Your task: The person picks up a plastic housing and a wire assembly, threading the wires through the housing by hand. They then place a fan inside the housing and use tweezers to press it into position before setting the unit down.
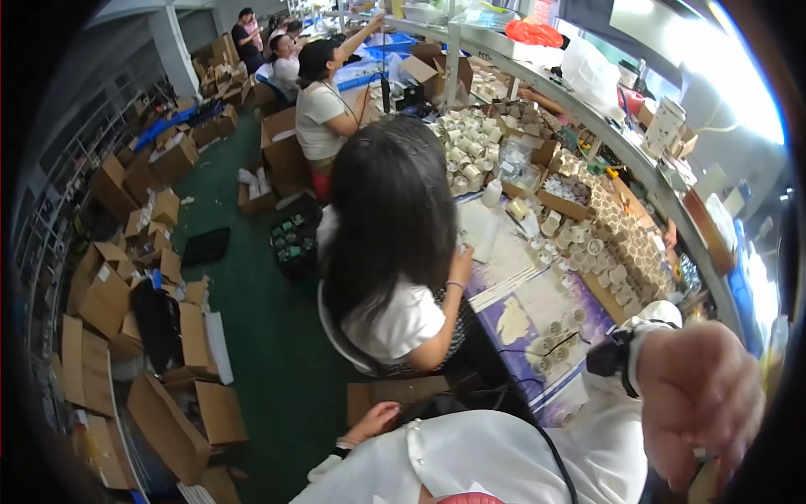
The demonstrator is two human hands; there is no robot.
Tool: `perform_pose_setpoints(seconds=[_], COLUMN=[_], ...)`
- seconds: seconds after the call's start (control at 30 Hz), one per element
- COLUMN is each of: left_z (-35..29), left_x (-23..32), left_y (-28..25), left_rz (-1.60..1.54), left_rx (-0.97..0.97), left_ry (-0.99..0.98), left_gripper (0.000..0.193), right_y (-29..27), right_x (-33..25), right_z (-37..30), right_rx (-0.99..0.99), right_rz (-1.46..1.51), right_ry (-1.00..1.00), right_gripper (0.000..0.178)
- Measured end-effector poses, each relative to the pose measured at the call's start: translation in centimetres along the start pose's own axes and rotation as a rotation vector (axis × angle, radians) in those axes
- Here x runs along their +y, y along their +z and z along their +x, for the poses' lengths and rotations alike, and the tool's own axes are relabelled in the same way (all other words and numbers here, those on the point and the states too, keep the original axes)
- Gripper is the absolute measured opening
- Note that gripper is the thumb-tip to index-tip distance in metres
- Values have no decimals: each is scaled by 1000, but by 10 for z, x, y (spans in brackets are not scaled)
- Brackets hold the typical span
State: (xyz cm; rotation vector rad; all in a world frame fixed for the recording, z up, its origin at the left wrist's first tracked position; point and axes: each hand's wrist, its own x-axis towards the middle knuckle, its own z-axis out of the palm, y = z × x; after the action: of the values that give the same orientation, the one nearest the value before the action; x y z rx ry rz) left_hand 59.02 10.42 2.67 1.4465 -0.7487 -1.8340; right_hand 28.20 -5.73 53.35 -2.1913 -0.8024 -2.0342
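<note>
My right hand (701,395) looms large at the right edge, close to the camera, with a black band on its wrist. Its fingers curl downward; a small pale-yellow thing (705,479) shows beneath them, too unclear to name. At the lower middle, my left hand (374,422) rests low beside a cardboard box (395,391), its fingers loosely bent and apart, nothing visible in them. Left of my right arm, several pale round cup-like parts (561,340) stand on a purple and white table surface (525,382), with a dark cable across them.
A seated long-haired co-worker (390,244) is close ahead, a hand at the table. Cream cylindrical parts (468,147) pile up beyond, near a white squeeze bottle (492,193). A shelf rail (588,105) runs above the table. Open cardboard boxes (88,361) line the green floor (269,353).
</note>
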Motion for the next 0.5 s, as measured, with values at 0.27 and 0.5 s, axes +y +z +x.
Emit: perform_pose_setpoints(seconds=[0.27,0.5], left_z=[-61,-54], left_x=[-16,0], left_y=[-4,16], left_rz=[71,-132], left_rx=[-130,-164], left_ry=[27,25], left_gripper=[36,36], right_y=[96,55], right_x=[-30,-53], right_z=[44,48], right_rx=[4,-105], right_rz=[240,204], right_ry=[40,76], right_gripper=[24,22])
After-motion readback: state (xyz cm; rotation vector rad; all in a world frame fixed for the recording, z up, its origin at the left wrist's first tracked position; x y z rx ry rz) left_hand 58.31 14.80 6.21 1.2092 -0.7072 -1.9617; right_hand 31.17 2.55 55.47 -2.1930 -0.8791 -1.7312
